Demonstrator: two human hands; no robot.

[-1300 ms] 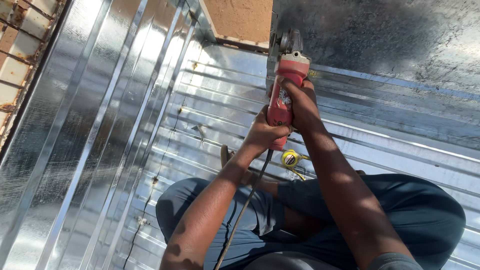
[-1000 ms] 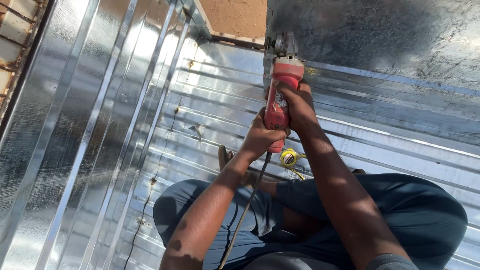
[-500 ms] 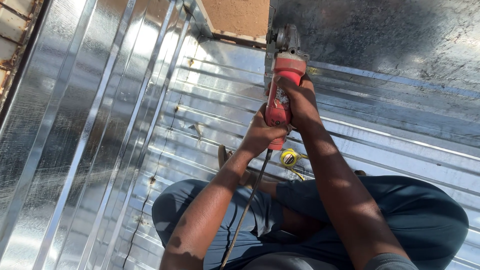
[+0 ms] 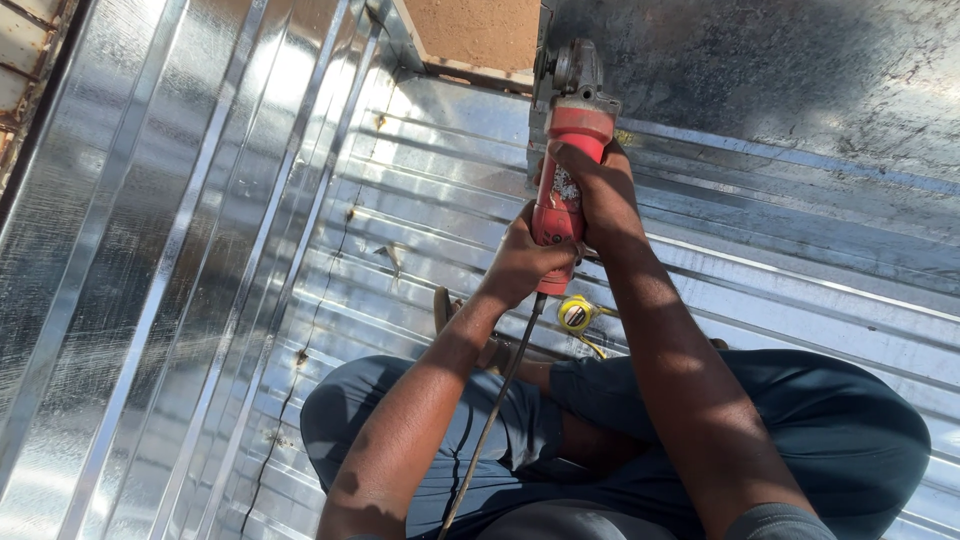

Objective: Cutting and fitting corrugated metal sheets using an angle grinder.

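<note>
- The right hand [image 4: 590, 190] wraps the upper part of the red body of the angle grinder [image 4: 562, 170], fingers curled tight around it just behind the grey gear head.
- The left hand [image 4: 525, 262] clasps the tail end of the same red body, where the dark power cord [image 4: 490, 420] leaves it; both hands are closed firmly on the tool, one above the other.
- The grinder looks rigid and fairly heavy, weighted toward its metal head, so a two-handed hold along the barrel suits it; the plastic casing seems smooth and could slip in a loose grasp.
- Its head points away from the person, meeting the edge of a dull metal sheet [image 4: 760, 90]; the disc itself is hard to make out, probably hidden behind the guard.
- Below the hands lies shiny corrugated metal sheeting [image 4: 200, 250], stiff, thin and likely sharp-edged.
- A yellow tape measure [image 4: 576, 315] rests on the sheeting just under the left hand, beside the person's knee [image 4: 600, 385].
</note>
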